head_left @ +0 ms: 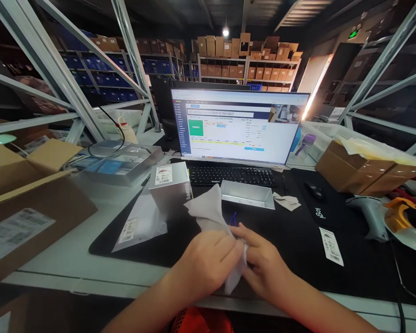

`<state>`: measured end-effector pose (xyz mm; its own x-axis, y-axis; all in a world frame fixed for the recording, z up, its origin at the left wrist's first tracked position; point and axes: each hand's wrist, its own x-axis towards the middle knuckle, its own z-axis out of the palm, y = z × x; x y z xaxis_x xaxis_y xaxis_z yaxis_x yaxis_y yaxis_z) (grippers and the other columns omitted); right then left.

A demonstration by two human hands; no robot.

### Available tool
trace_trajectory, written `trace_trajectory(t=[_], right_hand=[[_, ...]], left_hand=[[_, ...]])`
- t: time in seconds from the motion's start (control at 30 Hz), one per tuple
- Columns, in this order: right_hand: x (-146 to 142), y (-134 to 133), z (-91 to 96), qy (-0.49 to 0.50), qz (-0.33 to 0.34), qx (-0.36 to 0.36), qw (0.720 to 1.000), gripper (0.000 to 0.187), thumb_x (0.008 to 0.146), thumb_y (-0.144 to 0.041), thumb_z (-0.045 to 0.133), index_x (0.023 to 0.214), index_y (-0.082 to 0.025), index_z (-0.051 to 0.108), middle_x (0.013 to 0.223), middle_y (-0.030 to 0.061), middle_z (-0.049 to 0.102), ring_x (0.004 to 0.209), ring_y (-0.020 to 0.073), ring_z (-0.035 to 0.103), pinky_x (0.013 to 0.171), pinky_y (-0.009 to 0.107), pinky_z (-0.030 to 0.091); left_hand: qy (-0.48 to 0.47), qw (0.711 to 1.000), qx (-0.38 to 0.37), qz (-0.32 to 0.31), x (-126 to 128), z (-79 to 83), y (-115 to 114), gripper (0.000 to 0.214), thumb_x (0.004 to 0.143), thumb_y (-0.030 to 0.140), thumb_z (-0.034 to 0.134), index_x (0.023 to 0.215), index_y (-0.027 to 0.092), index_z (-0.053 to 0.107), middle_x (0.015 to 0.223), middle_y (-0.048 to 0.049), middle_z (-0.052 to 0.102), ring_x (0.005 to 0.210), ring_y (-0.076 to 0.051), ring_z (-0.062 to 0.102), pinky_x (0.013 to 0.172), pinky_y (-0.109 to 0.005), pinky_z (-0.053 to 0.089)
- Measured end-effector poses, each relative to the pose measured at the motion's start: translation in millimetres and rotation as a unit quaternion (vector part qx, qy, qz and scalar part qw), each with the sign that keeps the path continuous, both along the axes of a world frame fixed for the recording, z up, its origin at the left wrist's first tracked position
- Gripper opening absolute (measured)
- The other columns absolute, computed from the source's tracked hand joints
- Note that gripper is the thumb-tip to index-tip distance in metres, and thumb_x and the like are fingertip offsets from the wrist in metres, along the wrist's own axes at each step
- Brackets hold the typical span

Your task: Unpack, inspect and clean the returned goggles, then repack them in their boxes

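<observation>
Both hands meet over the black desk mat around a white, soft wrapping sheet (210, 206). My left hand (206, 261) is closed on it from the left, fingers pinched. On the other side, my right hand (266, 263) has its thumb and fingers closed on the same sheet; anything inside is hidden. A thin blue tie (233, 218) sticks up just beyond the fingertips. Past the hands lies an open silver box tray (251, 198). To the left stands a silver box (169, 194) with a label, beside a clear plastic bag (143, 231).
A monitor (229, 129) and keyboard (229, 175) are at the back. On the right are a mouse (315, 191), a label (331, 246), a barcode scanner (369, 215) and cardboard boxes (353, 169). A large open carton (55, 208) takes up the left. Crumpled paper (287, 202) lies near the tray.
</observation>
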<state>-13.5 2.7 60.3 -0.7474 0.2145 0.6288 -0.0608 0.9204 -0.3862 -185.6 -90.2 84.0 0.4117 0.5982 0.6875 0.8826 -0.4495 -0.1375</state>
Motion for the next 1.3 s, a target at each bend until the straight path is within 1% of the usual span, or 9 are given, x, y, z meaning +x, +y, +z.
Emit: trace_trajectory(t=[0.1, 0.23, 0.33, 0.5, 0.63, 0.87, 1.07, 1.17, 1.3], right_hand=[[-1, 4, -0.2, 0.024, 0.019, -0.028, 0.999, 0.022, 0.089, -0.007, 0.055, 0.082, -0.016, 0.073, 0.108, 0.0124, 0.074, 0.106, 0.0197, 0.072, 0.112, 0.046, 0.049], [2, 5, -1.3, 0.068, -0.019, -0.092, 0.993, 0.019, 0.091, -0.011, 0.062, 0.083, -0.02, 0.076, 0.099, 0.0068, 0.07, 0.091, 0.0162, 0.071, 0.102, 0.036, 0.057], [4, 0, -1.8, 0.075, -0.039, -0.128, 0.988, 0.016, 0.09, -0.014, 0.067, 0.08, -0.022, 0.078, 0.094, 0.006, 0.065, 0.083, 0.0149, 0.069, 0.086, 0.028, 0.062], [8, -8, -10.3, 0.069, -0.055, -0.083, 0.993, 0.018, 0.089, -0.012, 0.064, 0.074, -0.018, 0.072, 0.097, 0.0075, 0.062, 0.082, 0.015, 0.067, 0.069, 0.021, 0.058], [4, -5, -20.5, 0.068, -0.127, -0.035, 0.989, 0.021, 0.087, -0.011, 0.062, 0.068, -0.018, 0.066, 0.097, 0.0064, 0.06, 0.073, 0.0127, 0.062, 0.055, 0.019, 0.05], [-23, 6, -26.5, 0.049, -0.177, 0.012, 0.983, 0.022, 0.075, -0.001, 0.052, 0.063, -0.017, 0.062, 0.081, 0.0043, 0.054, 0.069, 0.0143, 0.056, 0.056, 0.022, 0.047], [-5, 28, -1.0, -0.137, -0.081, -0.052, 0.986, 0.01, 0.086, -0.013, 0.066, 0.087, -0.018, 0.074, 0.117, 0.0126, 0.061, 0.088, 0.0196, 0.063, 0.076, 0.031, 0.053], [5, 39, 17.5, -0.228, 0.012, -0.091, 0.969, 0.016, 0.096, -0.02, 0.061, 0.1, -0.022, 0.076, 0.094, 0.005, 0.069, 0.08, 0.0168, 0.064, 0.073, 0.028, 0.048], [17, 63, 38.0, -0.206, 0.07, -0.163, 0.962, 0.022, 0.098, -0.033, 0.06, 0.107, -0.021, 0.076, 0.08, 0.0024, 0.067, 0.071, 0.0141, 0.059, 0.066, 0.026, 0.043]], left_hand=[[0.0, 1.0, 0.027, 0.006, 1, -9.1, -5, 0.018, 0.098, 0.011, 0.05, 0.109, 0.011, 0.064, 0.068, -0.0007, 0.06, 0.058, -0.018, 0.05, 0.052, -0.034, 0.036], [-0.157, 0.982, 0.068, 0.084, 3, -36.2, -21, 0.022, 0.09, 0.016, 0.067, 0.11, 0.011, 0.06, 0.083, -0.0061, 0.065, 0.073, -0.019, 0.057, 0.065, -0.032, 0.047], [-0.241, 0.958, 0.05, 0.149, 6, -51.8, -29, 0.012, 0.091, 0.015, 0.062, 0.102, 0.013, 0.059, 0.088, -0.0077, 0.064, 0.079, -0.019, 0.059, 0.071, -0.03, 0.049], [-0.204, 0.961, -0.005, 0.189, 11, -61.1, -28, 0.021, 0.096, 0.012, 0.042, 0.082, 0.017, 0.056, 0.071, -0.0046, 0.056, 0.063, -0.019, 0.052, 0.057, -0.033, 0.04], [-0.159, 0.972, -0.008, 0.175, 24, -67.4, -23, 0.032, 0.1, 0.018, 0.035, 0.072, 0.021, 0.05, 0.064, -0.0018, 0.053, 0.055, -0.018, 0.047, 0.049, -0.036, 0.03], [-0.217, 0.966, -0.055, 0.127, 36, -79.8, -18, 0.039, 0.108, 0.025, 0.03, 0.075, 0.02, 0.05, 0.059, 0.0021, 0.053, 0.049, -0.014, 0.048, 0.048, -0.032, 0.03], [-0.362, 0.912, -0.178, 0.074, 2, -74.3, -33, 0.033, 0.107, 0.03, 0.04, 0.08, 0.019, 0.054, 0.065, 0.0039, 0.053, 0.056, -0.009, 0.051, 0.055, -0.021, 0.037], [-0.421, 0.879, -0.219, 0.05, -9, -75.0, -37, 0.035, 0.106, 0.033, 0.043, 0.076, 0.019, 0.051, 0.067, 0.0035, 0.051, 0.059, -0.01, 0.047, 0.058, -0.022, 0.035], [-0.414, 0.882, -0.221, 0.048, -13, -74.5, -38, 0.035, 0.105, 0.033, 0.045, 0.074, 0.019, 0.049, 0.065, 0.0036, 0.048, 0.058, -0.01, 0.044, 0.057, -0.023, 0.032]])
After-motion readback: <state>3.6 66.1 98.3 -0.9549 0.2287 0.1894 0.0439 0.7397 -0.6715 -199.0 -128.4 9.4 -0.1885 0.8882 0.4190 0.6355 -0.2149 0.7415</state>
